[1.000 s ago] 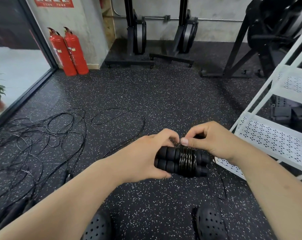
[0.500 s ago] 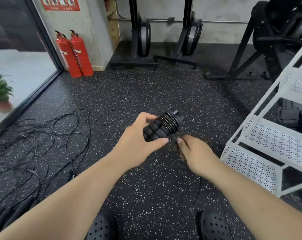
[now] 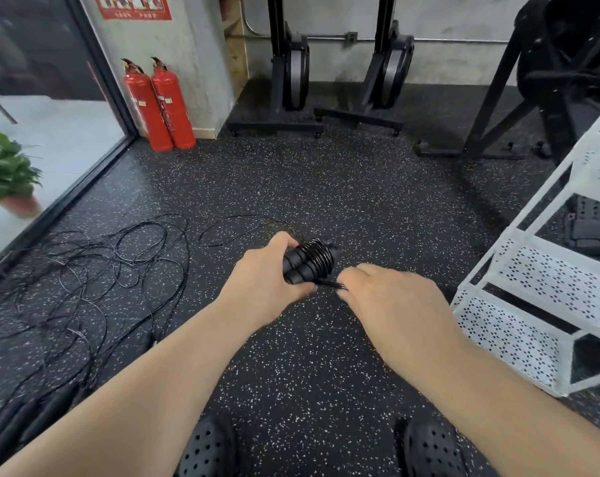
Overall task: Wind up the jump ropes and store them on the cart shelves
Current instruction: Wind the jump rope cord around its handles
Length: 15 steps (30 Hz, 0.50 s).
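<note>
Speckled gym floor (image 3: 326, 187) carried a tangle of loose ropes (image 3: 85, 270) at left. Centre: left grip (image 3: 267, 280) curled round the wound jump rope (image 3: 309, 261), held above the floor; right grip (image 3: 384, 297) pinched its tail (image 3: 329, 283). Winding looked nearly done. Next, prob. tuck tail in, then reach for white cart (image 3: 532, 277) at right.

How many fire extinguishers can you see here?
2. The left extinguisher and the right extinguisher stand side by side on the floor against the grey pillar, far left. More could be outside the view.
</note>
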Each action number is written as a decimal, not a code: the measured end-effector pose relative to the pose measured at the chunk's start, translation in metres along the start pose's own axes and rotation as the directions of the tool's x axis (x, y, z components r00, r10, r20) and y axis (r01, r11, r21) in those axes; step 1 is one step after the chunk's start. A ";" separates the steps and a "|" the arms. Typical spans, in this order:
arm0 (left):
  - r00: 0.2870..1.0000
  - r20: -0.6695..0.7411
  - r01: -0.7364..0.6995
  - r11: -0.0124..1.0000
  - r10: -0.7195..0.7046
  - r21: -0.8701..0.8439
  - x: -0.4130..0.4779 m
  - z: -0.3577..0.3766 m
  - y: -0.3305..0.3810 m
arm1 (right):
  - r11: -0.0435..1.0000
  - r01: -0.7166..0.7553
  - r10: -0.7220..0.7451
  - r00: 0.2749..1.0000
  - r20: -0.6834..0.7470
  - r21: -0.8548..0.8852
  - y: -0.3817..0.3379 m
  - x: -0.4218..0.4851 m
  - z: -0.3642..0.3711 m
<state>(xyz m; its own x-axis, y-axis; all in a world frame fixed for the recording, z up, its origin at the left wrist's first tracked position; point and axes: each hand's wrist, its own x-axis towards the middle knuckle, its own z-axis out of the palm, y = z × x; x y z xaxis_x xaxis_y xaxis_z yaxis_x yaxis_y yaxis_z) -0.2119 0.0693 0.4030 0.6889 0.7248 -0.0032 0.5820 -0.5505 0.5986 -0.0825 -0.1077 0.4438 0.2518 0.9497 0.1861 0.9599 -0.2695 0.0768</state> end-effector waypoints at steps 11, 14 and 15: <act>0.878 0.370 -0.385 0.908 0.304 0.168 -0.016 0.005 0.024 | 0.956 -0.070 0.054 0.996 0.064 0.284 0.051 0.014 -0.011; 0.846 0.398 -0.451 0.874 0.354 0.181 -0.022 0.007 0.034 | 0.941 -0.089 0.052 0.991 0.121 0.326 0.061 0.016 -0.005; 0.838 0.402 -0.463 0.871 0.368 0.167 -0.023 0.007 0.036 | 0.929 -0.100 0.054 0.989 0.136 0.355 0.064 0.016 -0.003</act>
<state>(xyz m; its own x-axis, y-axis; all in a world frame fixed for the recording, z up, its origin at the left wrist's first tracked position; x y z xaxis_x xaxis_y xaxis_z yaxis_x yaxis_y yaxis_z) -0.2040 0.0295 0.4189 0.9656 0.2381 -0.1042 0.2600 -0.8837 0.3892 -0.0173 -0.1102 0.4550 0.3181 0.9465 0.0550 0.9108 -0.2890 -0.2949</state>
